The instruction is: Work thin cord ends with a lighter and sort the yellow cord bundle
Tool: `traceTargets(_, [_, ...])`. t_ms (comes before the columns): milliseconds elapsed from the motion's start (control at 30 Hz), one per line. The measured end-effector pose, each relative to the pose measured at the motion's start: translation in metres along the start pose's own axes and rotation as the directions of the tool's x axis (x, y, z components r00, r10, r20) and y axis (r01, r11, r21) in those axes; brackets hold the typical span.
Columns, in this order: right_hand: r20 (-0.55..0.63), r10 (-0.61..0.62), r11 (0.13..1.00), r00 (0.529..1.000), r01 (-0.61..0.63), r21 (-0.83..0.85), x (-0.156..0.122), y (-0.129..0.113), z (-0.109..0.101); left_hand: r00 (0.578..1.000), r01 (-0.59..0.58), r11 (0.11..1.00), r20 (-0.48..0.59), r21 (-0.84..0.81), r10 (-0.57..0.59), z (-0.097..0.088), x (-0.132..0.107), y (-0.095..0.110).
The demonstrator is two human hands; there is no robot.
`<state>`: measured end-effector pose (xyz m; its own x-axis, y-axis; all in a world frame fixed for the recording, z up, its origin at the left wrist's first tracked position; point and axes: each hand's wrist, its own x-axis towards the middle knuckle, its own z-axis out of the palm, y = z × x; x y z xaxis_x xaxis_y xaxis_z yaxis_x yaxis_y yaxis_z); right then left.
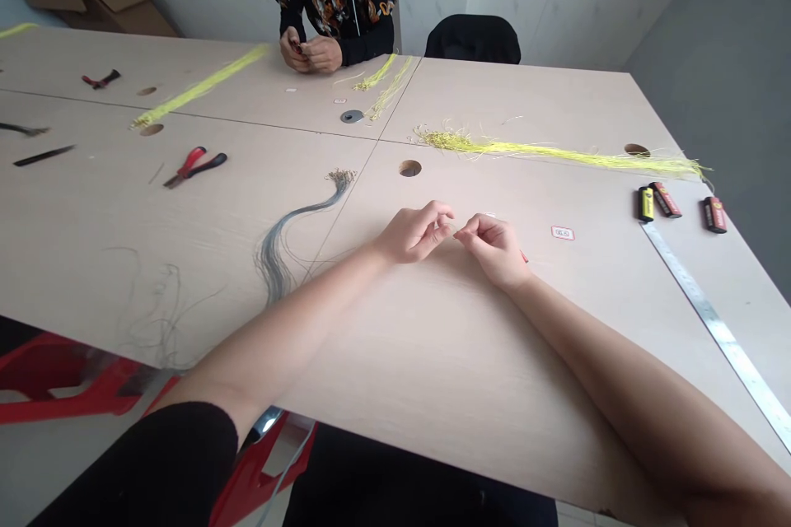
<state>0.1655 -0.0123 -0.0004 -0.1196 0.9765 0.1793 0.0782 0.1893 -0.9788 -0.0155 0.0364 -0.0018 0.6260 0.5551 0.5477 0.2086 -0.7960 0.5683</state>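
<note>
My left hand (pixel 413 232) and my right hand (pixel 494 248) meet over the middle of the light wooden table (pixel 432 362), fingertips almost touching. Both are pinched shut on a very thin strand between them, too fine to name. A bit of red shows under my right hand. A bundle of grey wires (pixel 290 235) lies just left of my left forearm, curving toward a tangled end. A long bunch of yellow wires (pixel 556 153) lies across the table beyond my hands.
Red-handled pliers (pixel 193 165) lie at left. Three lighters (pixel 673 204) and a steel ruler (pixel 717 329) sit at right. A small white label (pixel 562 232) lies nearby. Across the table a person's hands (pixel 309 52) work beside more yellow wires (pixel 198 87). A cable hole (pixel 409 168) sits ahead.
</note>
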Motion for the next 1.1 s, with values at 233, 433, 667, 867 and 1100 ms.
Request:
traceTargets(233, [-0.067, 0.042, 0.999, 0.997, -0.043, -0.017, 0.002, 0.001, 0.001, 0.998, 0.046, 0.998, -0.038, -0.044, -0.047, 0.003, 0.010, 0.011])
traceTargets(433, [-0.106, 0.081, 0.997, 0.991, -0.081, 0.005, 0.003, 0.003, 0.000, 0.991, 0.122, 0.990, -0.042, -0.067, -0.125, 0.000, 0.009, 0.010])
traceTargets(667, [-0.062, 0.107, 0.994, 0.992, -0.108, -0.008, 0.002, -0.002, 0.000, 0.978, 0.140, 0.975, -0.127, -0.170, -0.163, -0.002, 0.009, 0.005])
traceTargets(867, [-0.028, 0.089, 0.996, 0.996, -0.089, -0.024, 0.001, -0.007, 0.002, 0.954, 0.288, 0.912, 0.002, -0.292, -0.301, 0.004, 0.007, 0.005])
traceTargets(1100, [-0.069, 0.094, 0.996, 0.993, -0.094, 0.010, 0.002, -0.002, 0.000, 0.942, 0.336, 0.910, 0.066, -0.244, -0.330, 0.003, 0.009, 0.009])
